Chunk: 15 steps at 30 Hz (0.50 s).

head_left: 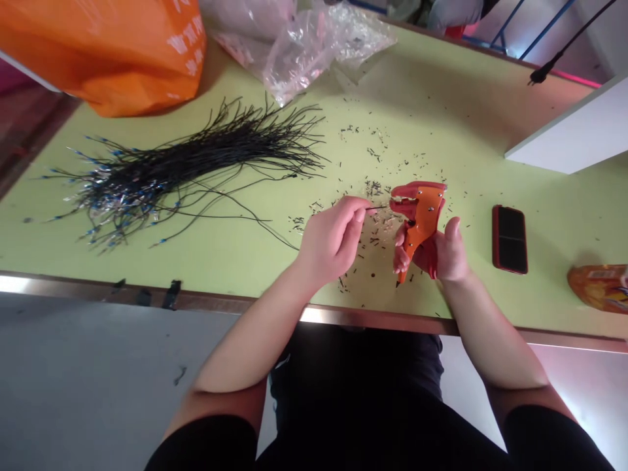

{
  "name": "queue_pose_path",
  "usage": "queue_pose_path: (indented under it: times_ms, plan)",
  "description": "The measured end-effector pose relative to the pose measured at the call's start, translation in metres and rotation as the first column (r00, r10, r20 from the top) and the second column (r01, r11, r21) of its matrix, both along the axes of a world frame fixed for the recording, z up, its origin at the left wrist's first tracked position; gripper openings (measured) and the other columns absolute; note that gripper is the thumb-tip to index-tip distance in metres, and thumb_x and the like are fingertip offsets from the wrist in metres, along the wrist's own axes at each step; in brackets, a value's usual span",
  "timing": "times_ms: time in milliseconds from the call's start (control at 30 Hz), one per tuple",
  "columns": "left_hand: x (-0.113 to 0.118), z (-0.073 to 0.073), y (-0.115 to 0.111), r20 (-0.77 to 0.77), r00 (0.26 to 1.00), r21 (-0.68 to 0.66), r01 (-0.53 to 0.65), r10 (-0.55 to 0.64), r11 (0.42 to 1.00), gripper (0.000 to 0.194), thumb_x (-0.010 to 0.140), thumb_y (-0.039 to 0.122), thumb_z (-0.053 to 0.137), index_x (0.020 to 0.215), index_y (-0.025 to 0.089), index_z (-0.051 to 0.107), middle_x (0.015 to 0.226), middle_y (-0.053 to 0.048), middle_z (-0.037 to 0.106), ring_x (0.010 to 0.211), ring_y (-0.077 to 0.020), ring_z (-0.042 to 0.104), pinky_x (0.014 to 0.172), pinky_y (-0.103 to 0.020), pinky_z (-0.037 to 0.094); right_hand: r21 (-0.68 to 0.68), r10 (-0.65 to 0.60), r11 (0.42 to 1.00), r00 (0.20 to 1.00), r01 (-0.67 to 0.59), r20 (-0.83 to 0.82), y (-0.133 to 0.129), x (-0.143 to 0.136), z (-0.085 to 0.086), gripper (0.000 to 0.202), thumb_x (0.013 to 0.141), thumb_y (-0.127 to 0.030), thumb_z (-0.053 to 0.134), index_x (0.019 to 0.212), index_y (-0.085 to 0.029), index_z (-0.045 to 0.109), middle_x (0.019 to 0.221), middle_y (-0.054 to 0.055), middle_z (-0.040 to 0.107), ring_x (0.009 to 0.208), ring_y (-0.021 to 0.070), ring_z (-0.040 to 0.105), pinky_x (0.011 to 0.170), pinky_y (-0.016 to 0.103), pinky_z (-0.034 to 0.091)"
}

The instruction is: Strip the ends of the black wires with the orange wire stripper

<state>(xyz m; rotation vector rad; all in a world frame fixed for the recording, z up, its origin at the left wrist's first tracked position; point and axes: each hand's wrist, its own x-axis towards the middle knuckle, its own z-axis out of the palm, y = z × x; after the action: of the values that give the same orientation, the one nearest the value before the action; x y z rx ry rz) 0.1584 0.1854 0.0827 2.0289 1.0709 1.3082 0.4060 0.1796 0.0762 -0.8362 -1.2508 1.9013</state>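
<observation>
Between the thumb and fingers of my left hand (336, 235) is a thin black wire (377, 208), its tip pointing right, just short of the tool's jaws. An orange and red wire stripper (422, 219) rests in my right hand (436, 252), fingers around its handles and thumb held apart. The tool's jaws face left and stand apart. A large bundle of black wires (206, 157) with blue and silvery ends lies to the left. One loose wire runs from it toward my left hand. Small black scraps (375, 188) are scattered beneath and around the tool.
An orange bag (137, 59) and clear plastic bags (304, 52) sit at the back of the yellow-green table (245, 261). To the right are a dark phone (510, 239), an orange container (598, 286), a white panel (579, 127) and a black plug (540, 73).
</observation>
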Motion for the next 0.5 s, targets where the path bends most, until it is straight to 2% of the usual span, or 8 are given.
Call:
queue_pose_path:
  times_ms: [100,167,300,500]
  plan:
    - [-0.001,-0.001,0.0,0.004,0.998,-0.052,0.058,-0.058,0.997,0.012,0.115,0.033,0.046,0.12,0.023,0.052,0.074,0.006,0.069,0.057,-0.0097,0.062,0.059,-0.024,0.048,0.04,0.097,0.995,0.995,-0.095,-0.026,-0.001,-0.001,-0.002,0.093,0.08,-0.107,0.047,0.1,-0.02,0.073,0.067,0.003,0.07,0.057,0.0218,0.071,0.058,0.038,0.067]
    - [0.001,-0.003,0.0,0.026,0.996,-0.075,0.087,-0.086,0.993,0.009,0.114,0.032,0.049,0.116,0.024,0.05,0.076,0.006,0.071,0.058,-0.0089,0.064,0.058,-0.023,0.048,0.07,0.132,0.989,0.991,-0.13,-0.031,-0.003,-0.003,-0.002,0.091,0.083,-0.105,0.046,0.103,-0.021,0.074,0.069,0.003,0.072,0.058,0.0219,0.072,0.059,0.038,0.068]
    - [0.006,-0.008,-0.001,0.1,0.992,-0.091,0.082,-0.073,0.992,0.014,0.114,0.037,0.052,0.109,0.024,0.05,0.079,0.003,0.076,0.059,-0.0083,0.066,0.056,-0.022,0.047,0.095,0.12,0.988,0.993,-0.119,-0.01,-0.005,-0.006,-0.003,0.087,0.086,-0.102,0.046,0.104,-0.022,0.074,0.07,0.003,0.073,0.06,0.0223,0.073,0.058,0.037,0.067]
    - [0.012,-0.012,-0.001,0.269,0.962,-0.076,0.063,-0.04,0.995,0.021,0.114,0.041,0.055,0.105,0.023,0.053,0.073,0.002,0.074,0.05,-0.0064,0.059,0.049,-0.021,0.044,0.101,0.141,0.985,0.99,-0.139,-0.011,-0.007,-0.002,-0.01,0.09,0.089,-0.102,0.044,0.109,-0.02,0.074,0.077,0.007,0.075,0.066,0.0227,0.075,0.061,0.036,0.066]
